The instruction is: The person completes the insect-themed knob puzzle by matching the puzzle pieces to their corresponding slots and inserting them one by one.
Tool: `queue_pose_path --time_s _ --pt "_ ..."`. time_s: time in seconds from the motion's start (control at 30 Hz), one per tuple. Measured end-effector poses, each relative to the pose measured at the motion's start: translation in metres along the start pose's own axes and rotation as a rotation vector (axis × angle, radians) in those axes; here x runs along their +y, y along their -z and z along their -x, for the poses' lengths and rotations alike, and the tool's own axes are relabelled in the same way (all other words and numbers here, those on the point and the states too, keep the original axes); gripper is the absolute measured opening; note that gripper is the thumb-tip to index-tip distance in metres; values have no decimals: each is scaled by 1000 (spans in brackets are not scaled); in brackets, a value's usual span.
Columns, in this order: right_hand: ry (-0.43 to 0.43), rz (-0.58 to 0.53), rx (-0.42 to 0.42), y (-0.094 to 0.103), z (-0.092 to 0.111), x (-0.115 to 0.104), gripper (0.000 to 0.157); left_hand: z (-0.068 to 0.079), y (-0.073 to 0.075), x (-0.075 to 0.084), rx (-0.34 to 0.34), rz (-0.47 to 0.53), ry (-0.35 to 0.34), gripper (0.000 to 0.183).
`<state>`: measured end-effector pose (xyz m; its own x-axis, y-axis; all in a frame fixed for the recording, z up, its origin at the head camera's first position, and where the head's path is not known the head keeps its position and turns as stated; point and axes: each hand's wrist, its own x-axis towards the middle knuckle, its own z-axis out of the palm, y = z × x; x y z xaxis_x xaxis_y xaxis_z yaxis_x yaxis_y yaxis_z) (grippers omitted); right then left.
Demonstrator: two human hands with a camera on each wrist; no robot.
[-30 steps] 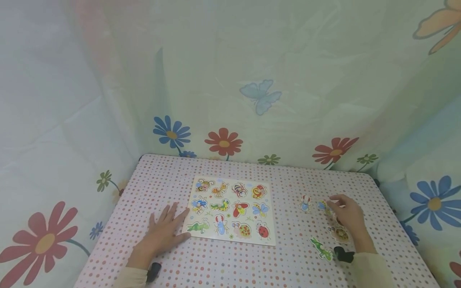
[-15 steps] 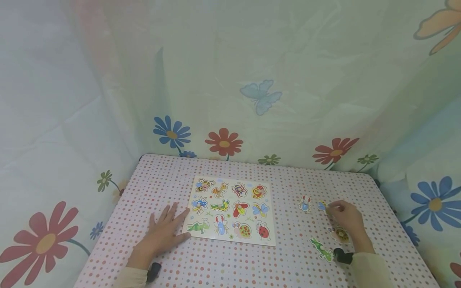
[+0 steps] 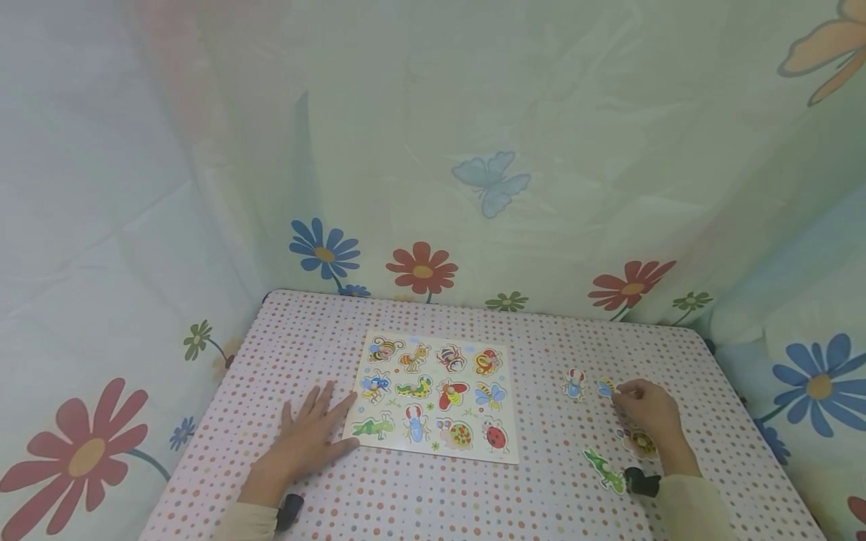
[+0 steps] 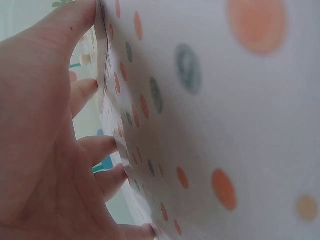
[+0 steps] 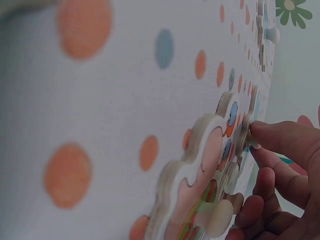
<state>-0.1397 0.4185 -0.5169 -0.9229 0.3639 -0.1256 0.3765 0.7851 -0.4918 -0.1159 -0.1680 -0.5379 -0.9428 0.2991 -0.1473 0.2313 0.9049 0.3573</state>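
My left hand [image 3: 304,439] lies spread on the table, fingers extended, with thumb and fingertips by the left edge of a wooden knob puzzle board [image 3: 433,455]. The board carries rows of printed insects. At the right, my right hand [image 3: 651,413] pinches a blue-winged insect puzzle piece [image 3: 606,388] between thumb and forefinger; in the right wrist view the thumb [image 5: 280,137] lies against its edge. The hand partly hides the piece. Close by lie a snail puzzle piece [image 5: 197,172] with a pale knob, a beetle puzzle piece [image 3: 573,385] and a green grasshopper puzzle piece [image 3: 604,471].
A dotted cloth covers the table [image 3: 433,503]. Flower-printed curtains [image 3: 575,188] hang behind it and at both sides. Dark wrist-camera housings [image 3: 641,482] sit under both wrists. The loose pieces lie right of the board.
My right hand has shifted slightly toward me, its fingertips lower on the blue-winged piece, which stays near the same spot. The left hand and board have not moved.
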Motion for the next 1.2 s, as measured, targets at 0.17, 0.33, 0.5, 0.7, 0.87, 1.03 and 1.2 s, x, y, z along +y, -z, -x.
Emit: queue_pose_path --time_s 0.17,0.33,0.5,0.7,0.87,1.03,1.2 --pt "3 3 4 0 0 -1 40 0 0 0 1 -1 -4 80" --pt "0 -4 2 1 0 -1 40 0 0 0 1 1 -7 80" --pt "3 -21 12 2 3 -2 40 0 1 0 -3 1 -3 80" --pt "17 -39 17 2 7 -9 39 2 2 2 1 5 -4 79" --pt "59 -66 -3 2 13 -21 40 3 3 3 5 0 -2 79" --pt "94 -89 -39 -3 19 -30 42 2 3 3 7 5 -4 79" --pt "80 -111 -52 -10 23 -40 44 2 3 3 9 0 -8 79"
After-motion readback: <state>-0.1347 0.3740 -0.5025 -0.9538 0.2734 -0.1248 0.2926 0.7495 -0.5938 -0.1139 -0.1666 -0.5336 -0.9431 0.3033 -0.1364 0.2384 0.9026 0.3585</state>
